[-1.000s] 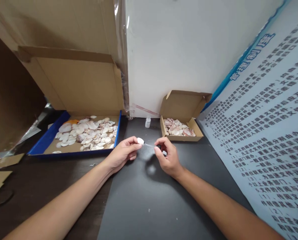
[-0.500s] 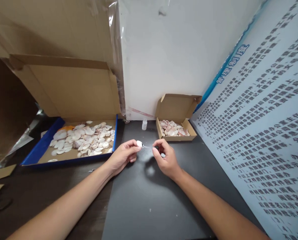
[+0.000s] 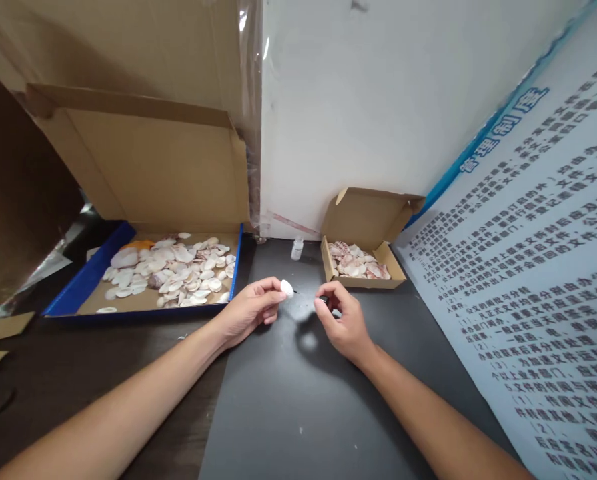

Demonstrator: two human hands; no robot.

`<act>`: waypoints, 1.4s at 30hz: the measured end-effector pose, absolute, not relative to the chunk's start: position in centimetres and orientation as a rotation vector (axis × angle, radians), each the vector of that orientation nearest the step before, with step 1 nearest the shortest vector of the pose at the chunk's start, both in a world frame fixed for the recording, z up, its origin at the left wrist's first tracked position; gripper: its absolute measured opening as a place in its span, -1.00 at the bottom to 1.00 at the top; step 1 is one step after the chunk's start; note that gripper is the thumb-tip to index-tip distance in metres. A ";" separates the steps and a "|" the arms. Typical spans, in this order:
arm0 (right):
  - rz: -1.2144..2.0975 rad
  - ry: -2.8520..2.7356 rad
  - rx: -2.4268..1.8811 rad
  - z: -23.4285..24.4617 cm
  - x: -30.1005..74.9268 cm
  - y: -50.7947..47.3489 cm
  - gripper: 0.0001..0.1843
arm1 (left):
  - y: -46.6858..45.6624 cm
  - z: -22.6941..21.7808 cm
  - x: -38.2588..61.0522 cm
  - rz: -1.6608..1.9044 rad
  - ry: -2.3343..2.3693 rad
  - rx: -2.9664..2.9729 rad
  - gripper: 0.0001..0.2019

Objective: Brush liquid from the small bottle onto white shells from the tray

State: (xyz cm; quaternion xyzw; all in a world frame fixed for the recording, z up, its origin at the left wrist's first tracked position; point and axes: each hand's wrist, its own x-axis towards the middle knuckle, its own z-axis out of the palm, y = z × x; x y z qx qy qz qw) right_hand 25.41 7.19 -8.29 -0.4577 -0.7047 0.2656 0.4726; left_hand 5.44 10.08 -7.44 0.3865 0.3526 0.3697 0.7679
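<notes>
It looks like an improvised work corner in an office or small workshop, given the tall pale-blue printed poster (image 3: 533, 260) (its large Chinese title reads "management rules"), the dark brown wood-look desk (image 3: 188, 437) and the open brown cardboard boxes (image 3: 148, 167) of pale seashells (image 3: 181, 253).

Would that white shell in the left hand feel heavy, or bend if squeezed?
The shell probably feels light: it looks small, and the left hand pinches it at one edge. It is likely stiff, showing no visible bend in that grip.
</notes>
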 end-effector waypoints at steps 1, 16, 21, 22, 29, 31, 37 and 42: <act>0.662 -1.725 -1.097 -8.3 25.4 7.2 -0.96 | 10.0 -7.4 5.5 0.803 0.764 0.842 -0.74; 0.672 -1.716 -1.139 -8.0 25.0 6.8 -0.92 | 10.1 -7.4 5.0 0.797 0.716 0.817 -0.76; 0.633 -1.714 -1.102 -7.5 25.2 6.7 -0.94 | 10.1 -7.4 4.9 0.786 0.716 0.829 -0.76; 0.650 -1.726 -1.091 -7.5 25.3 6.7 -0.94 | 10.1 -7.4 4.9 0.783 0.716 0.834 -0.76; 0.628 -1.706 -1.154 -7.6 25.6 6.9 -0.91 | 10.1 -7.4 5.0 0.755 0.732 0.872 -0.75; 0.663 -1.734 -1.112 -7.7 25.6 6.8 -0.92 | 10.1 -7.4 5.0 0.740 0.737 0.880 -0.75; 0.696 -1.745 -1.173 -8.2 25.5 7.1 -0.87 | 10.1 -7.2 5.0 0.750 0.733 0.877 -0.73; 0.702 -1.750 -1.143 -7.9 25.6 6.9 -0.88 | 10.0 -7.1 5.1 0.739 0.732 0.888 -0.74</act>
